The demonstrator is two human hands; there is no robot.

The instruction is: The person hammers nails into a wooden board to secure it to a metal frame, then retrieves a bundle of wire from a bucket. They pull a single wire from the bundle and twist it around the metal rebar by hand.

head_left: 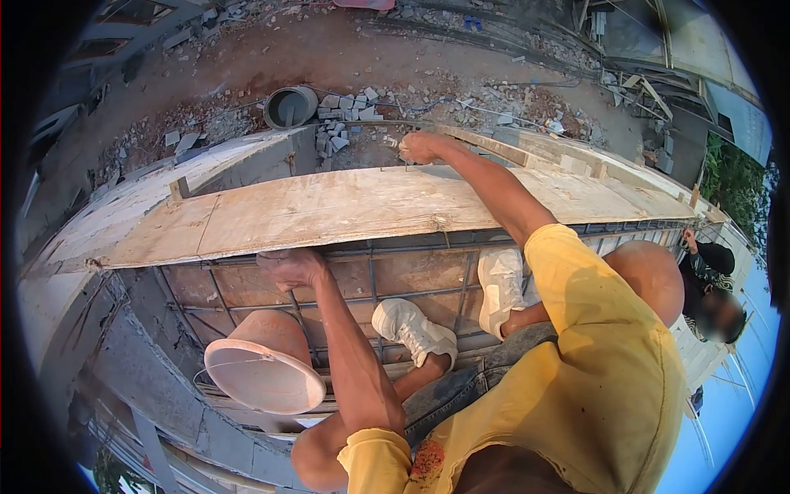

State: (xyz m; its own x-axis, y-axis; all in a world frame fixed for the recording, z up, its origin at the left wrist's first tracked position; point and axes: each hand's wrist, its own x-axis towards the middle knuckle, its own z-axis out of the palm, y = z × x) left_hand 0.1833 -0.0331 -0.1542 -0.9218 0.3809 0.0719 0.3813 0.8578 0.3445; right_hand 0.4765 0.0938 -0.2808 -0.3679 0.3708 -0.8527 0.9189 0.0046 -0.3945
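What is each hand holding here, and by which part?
The left hand grips a horizontal rebar of the steel grid along its length. The right hand rests at the plywood board's far edge; any held object cannot be told.

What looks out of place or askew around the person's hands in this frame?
The bucket lies tipped on its side on the rebar grid, mouth open. Broken blocks and rubble litter the ground beyond the plywood board.

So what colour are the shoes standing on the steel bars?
White, both shoes; the head view shows them clearly on the grid of steel bars.
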